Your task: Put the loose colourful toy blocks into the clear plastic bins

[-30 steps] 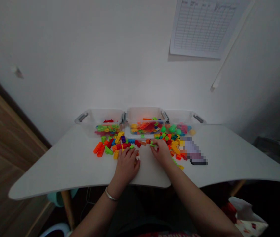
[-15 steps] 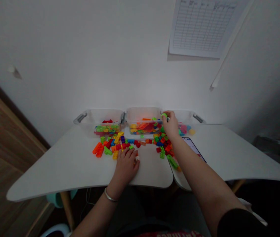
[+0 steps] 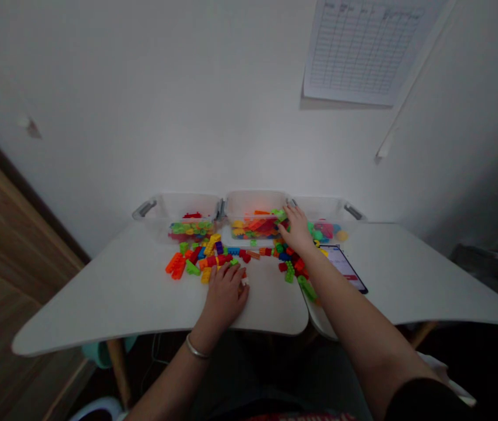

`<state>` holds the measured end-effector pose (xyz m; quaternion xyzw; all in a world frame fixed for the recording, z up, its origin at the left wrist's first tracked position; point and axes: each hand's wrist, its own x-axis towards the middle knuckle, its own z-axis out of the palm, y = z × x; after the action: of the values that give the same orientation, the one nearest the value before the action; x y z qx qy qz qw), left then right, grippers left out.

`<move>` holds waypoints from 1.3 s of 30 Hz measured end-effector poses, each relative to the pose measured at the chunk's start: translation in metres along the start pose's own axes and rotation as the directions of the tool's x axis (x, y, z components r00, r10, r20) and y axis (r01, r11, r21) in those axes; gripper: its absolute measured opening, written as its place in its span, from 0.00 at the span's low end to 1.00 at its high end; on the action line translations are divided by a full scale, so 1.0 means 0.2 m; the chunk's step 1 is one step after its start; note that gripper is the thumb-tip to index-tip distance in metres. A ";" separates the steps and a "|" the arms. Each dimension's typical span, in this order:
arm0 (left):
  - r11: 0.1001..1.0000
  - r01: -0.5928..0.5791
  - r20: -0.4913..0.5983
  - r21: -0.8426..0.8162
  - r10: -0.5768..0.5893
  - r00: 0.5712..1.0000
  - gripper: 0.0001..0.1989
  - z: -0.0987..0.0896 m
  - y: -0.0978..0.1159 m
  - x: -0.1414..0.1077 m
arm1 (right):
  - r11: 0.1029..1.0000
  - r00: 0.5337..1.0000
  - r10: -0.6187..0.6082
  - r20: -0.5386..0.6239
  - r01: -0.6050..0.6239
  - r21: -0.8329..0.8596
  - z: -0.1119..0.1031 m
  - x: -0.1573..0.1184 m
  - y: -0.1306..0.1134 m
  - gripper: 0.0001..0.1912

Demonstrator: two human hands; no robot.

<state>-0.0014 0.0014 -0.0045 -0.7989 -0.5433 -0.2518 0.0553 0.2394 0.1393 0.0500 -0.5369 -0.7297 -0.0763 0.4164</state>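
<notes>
My left hand rests on the white tabletop with its fingers spread, beside yellow bricks and a white piece. Whatever lies under its palm is hidden. My right hand is at the right end of the middle clear bin, thumb and fingers apart. Just by its fingertips, a green brick shows at the bin's edge among orange, yellow and red pieces. Loose toy bricks of many colours lie in front of the bins, including an orange one and a green studded one.
A left clear bin holds green and red pieces; a right clear bin holds pink, teal and yellow ones. A phone or tablet lies under my right forearm's far side. A printed sheet hangs on the wall.
My right hand has moved slightly left and down to the middle bin, and its fingers have opened from the green brick they pinched. My left hand has stayed in place.
</notes>
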 end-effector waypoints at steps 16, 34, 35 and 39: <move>1.000 -0.007 -0.012 0.005 0.007 1.000 0.19 0.01 0.00 0.00 | 0.998 0.989 -0.060 0.136 0.054 0.044 0.09 -0.52 -0.39 0.31; 1.000 -0.013 -0.008 0.000 0.013 1.000 0.19 0.02 0.00 0.00 | 0.994 0.917 -0.091 0.388 0.109 -0.023 0.10 -0.53 -0.39 0.32; 1.000 -0.011 -0.004 0.000 0.011 1.000 0.19 0.02 0.00 0.00 | 0.993 0.920 -0.091 0.380 0.115 -0.040 0.09 -0.53 -0.40 0.30; 1.000 -0.007 0.000 0.002 0.007 1.000 0.20 0.02 0.00 0.00 | 0.981 0.922 -0.085 0.377 0.144 -0.132 0.07 -0.52 -0.41 0.19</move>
<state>-0.0006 0.0033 -0.0070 -0.8008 -0.5408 -0.2508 0.0570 0.1708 0.0382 -0.0029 -0.5290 -0.8169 -0.0556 0.2230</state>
